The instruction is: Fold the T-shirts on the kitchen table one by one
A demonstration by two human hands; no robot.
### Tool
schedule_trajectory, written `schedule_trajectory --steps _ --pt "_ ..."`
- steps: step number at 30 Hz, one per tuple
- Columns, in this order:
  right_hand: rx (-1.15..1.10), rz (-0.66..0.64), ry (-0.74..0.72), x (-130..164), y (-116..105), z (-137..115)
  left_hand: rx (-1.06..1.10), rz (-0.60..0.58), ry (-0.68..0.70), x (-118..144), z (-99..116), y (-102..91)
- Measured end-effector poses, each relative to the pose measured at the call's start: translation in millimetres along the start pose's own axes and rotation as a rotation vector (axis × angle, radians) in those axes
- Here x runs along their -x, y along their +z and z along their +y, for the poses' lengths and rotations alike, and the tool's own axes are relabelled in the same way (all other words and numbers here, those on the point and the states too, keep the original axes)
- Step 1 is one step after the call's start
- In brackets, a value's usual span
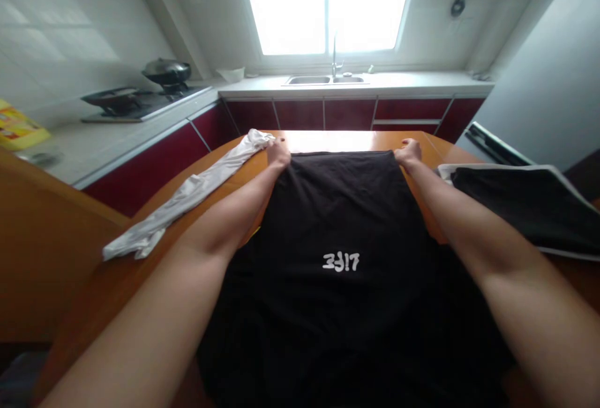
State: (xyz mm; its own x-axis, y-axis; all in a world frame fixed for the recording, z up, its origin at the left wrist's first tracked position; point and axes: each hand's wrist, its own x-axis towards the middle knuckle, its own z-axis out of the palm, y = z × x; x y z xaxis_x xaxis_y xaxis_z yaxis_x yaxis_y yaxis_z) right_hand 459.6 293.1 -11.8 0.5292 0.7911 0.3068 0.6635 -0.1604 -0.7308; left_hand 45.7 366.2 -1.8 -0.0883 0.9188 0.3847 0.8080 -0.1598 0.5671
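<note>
A black T-shirt [347,214] with white lettering, upside down from where I look, is spread over the wooden table [424,140]. My left hand [279,152] is closed on the far left corner of its hem. At the far right corner, my right hand [409,153] grips the same edge, and the hem runs straight between the two. Both arms reach forward along the shirt's sides. Beside my left hand lies a crumpled white cloth [187,192], stretched along the table's left edge.
Folded black and white fabric [525,202] lies at the table's right. Beyond are a counter with a sink [309,80], a stove [150,105] with a wok [166,72] and a pan [112,99], and a yellow package [21,125]. A grey fridge [544,70] stands on the right.
</note>
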Motion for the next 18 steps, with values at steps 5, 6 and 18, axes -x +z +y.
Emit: schedule_trajectory --steps 5,6,18 --pt "0.349 -0.195 -0.197 41.1 9.6 -6.9 -0.226 -0.267 0.242 46.8 9.4 7.1" --pt "0.384 -0.262 -0.219 48.4 11.5 -8.0 -0.266 -0.320 0.231 53.8 9.7 6.7" --pt "0.538 -0.388 -0.156 53.0 21.7 -19.6 -0.381 -0.417 0.220 40.7 23.7 11.4"
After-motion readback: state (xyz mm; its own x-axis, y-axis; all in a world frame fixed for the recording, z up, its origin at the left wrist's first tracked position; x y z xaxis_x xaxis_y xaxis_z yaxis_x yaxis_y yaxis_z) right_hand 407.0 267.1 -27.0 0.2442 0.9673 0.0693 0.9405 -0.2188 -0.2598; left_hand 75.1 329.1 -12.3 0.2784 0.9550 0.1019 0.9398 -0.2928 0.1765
